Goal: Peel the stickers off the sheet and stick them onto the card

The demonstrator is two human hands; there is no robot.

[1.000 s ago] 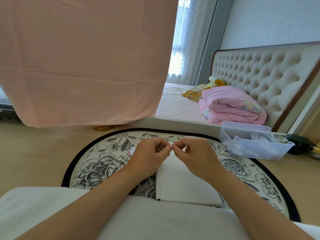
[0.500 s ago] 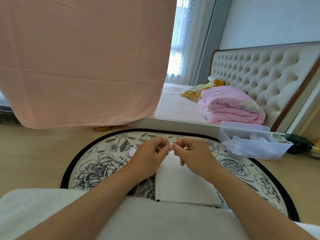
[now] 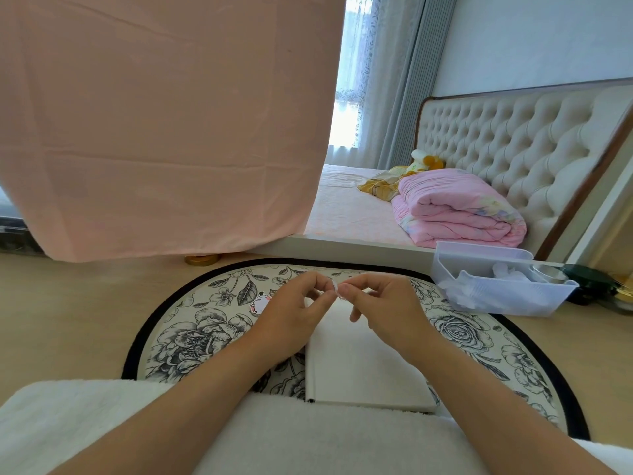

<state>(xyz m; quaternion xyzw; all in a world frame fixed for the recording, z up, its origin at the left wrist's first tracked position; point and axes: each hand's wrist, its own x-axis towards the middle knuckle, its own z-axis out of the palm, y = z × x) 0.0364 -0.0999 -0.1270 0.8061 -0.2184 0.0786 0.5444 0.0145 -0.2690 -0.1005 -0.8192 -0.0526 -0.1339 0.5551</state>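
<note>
Two hands (image 3: 291, 315) (image 3: 388, 310) pinch one sticker (image 3: 337, 291) (over one card (image 3: 359, 368)).

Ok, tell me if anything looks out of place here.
One thing: a small cartoon sticker lies loose on the floral mat, left of the left hand, off the white card where stickers belong. Nothing else stands out.

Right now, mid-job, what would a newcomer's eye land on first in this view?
The hands meeting at centre stand out first: the left hand and right hand pinch a small pale sticker piece between their fingertips, above the white card lying on the round floral mat. A big pink cloth hangs across the upper left. A folded pink quilt lies on the bed at right.
</note>
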